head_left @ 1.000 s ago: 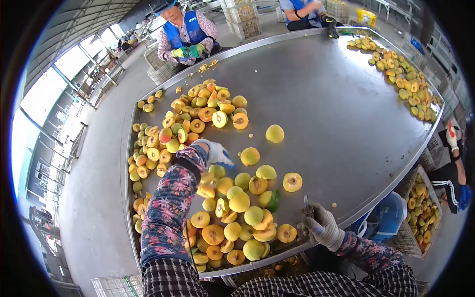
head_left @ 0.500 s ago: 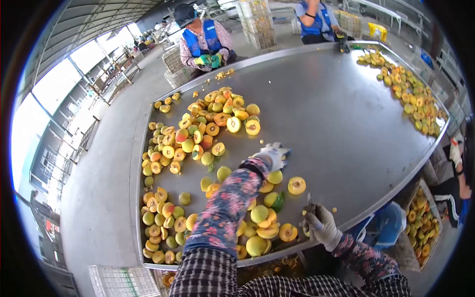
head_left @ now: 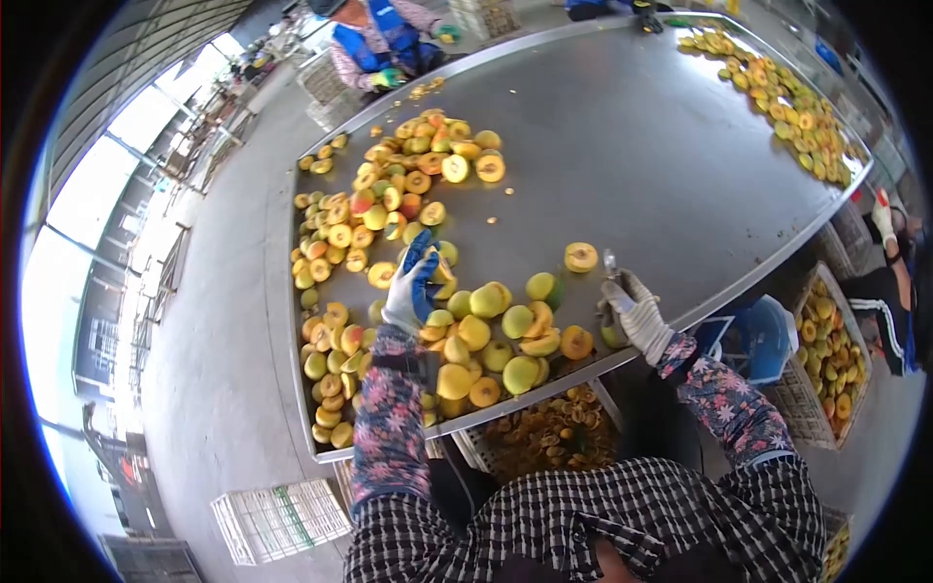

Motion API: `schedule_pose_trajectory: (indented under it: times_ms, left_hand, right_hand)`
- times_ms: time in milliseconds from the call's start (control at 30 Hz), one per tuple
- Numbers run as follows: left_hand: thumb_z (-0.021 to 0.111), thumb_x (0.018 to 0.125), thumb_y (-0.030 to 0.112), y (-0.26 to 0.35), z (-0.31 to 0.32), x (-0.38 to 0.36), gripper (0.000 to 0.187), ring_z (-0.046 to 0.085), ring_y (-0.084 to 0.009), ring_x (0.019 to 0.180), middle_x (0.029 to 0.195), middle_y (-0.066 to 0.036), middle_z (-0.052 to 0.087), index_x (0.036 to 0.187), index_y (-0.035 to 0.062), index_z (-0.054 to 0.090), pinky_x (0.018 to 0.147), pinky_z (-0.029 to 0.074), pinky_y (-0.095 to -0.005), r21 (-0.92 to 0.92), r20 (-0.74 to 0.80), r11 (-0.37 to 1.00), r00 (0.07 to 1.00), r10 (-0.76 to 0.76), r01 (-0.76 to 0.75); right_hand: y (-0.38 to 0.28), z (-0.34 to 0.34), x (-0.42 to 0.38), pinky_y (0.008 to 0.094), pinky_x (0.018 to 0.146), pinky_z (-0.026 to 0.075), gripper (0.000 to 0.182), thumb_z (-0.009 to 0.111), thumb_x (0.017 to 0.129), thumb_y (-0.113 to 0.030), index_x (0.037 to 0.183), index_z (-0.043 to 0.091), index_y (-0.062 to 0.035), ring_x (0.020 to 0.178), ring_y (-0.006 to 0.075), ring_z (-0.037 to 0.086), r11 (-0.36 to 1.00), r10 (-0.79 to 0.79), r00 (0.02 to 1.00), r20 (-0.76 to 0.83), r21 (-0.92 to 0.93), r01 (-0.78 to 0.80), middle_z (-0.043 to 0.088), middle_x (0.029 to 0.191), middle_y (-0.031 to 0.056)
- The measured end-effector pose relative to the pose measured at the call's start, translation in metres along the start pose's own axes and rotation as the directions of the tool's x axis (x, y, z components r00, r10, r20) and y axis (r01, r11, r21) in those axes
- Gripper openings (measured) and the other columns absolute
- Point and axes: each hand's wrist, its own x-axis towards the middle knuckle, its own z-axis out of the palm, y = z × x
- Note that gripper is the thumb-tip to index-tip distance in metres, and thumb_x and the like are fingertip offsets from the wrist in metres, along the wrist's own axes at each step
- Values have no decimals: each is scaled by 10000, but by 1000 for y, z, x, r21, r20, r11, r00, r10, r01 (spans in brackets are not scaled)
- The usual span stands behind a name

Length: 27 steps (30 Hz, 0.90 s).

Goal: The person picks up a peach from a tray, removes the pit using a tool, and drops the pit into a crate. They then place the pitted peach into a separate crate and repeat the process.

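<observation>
My left hand, in a white glove with blue-coated fingers, is cupped over the near left part of the table, fingers apart against several yellow-green peaches. A tool with a short shiny metal tip points up out of my right hand, whose gloved fingers wrap its hidden handle. Beneath those fingers shows part of a greenish peach. One cut peach half lies cut face up just beyond the tool. Between my hands are whole and halved peaches, close to the table's near edge.
The metal table has a raised rim. More halved peaches are heaped at left, and another pile at far right. A crate of scraps, a blue bucket and a peach crate stand below. A co-worker sits across.
My left hand has drawn back from the table's middle toward the left, and peaches near it have shifted. My right hand keeps the tool. The view has tilted downward.
</observation>
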Motion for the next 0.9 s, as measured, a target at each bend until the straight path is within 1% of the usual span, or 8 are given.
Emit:
schedule_pose_trajectory:
  times_ms: [33,100,200,300,367,400,633,900]
  left_hand:
    - [533,964,105,3,8,-20,483,606,-247,1120,1283,-122,578,1438,81,447,954,529,-433,-359,41,933,999,28,-12]
    - [579,948,303,10,34,-58,598,548,-377,1210,1359,-200,523,1476,101,384,1025,472,-556,-615,100,788,992,75,2]
    - [549,948,421,-7,55,-104,574,531,-398,1223,1365,-190,528,1410,88,476,1046,456,-561,-782,145,621,986,85,61]
    - [562,940,543,-33,64,-125,585,582,-377,1128,1229,-160,614,1292,76,570,990,495,-525,-796,-9,606,1000,14,-16]
    - [547,953,554,-30,87,-146,556,596,-344,1096,1171,-149,627,1201,58,591,976,501,-517,-736,-161,665,987,10,-126]
    - [527,972,534,-53,81,-143,540,596,-334,1100,1163,-148,622,1205,50,578,978,501,-515,-518,-268,799,945,188,-306]
    - [397,1051,453,-46,105,-200,495,582,-319,1142,1234,-153,560,1266,15,483,1013,491,-475,16,-115,853,846,520,-522]
    - [362,1069,412,-57,112,-259,495,546,-340,1227,1315,-161,509,1320,-8,430,1069,455,-470,209,-109,750,747,655,-627]
  right_hand:
    - [2,-4,2,238,534,483,319,687,939,-274,1161,562,-83,601,96,593,1000,3,1000,6,-1,-3,604,750,-1]
    - [-4,0,-4,218,517,460,321,665,953,-281,1182,565,-79,573,71,559,998,11,999,40,-59,-8,586,734,-10]
    - [-43,45,-50,206,559,435,339,658,951,-267,1193,549,-57,647,59,529,955,40,980,197,-297,21,593,855,-3]
    - [-50,84,-89,308,719,501,339,570,986,-240,1234,531,-11,807,171,607,763,-150,859,489,-496,415,625,978,70]
    - [-45,107,-106,360,750,518,328,559,977,-181,1239,516,12,856,282,659,700,-256,771,583,-438,563,651,1003,146]
    - [-35,114,-115,413,712,530,325,580,960,-176,1212,509,18,831,362,675,468,-424,671,608,-487,737,671,969,211]
    - [-25,145,-170,479,610,518,332,606,952,-249,1126,504,14,706,391,664,252,-269,763,587,-722,644,649,744,214]
    - [-11,153,-229,464,848,488,364,505,1019,-250,1242,469,35,1010,455,605,710,-275,682,677,-335,619,628,1098,268]
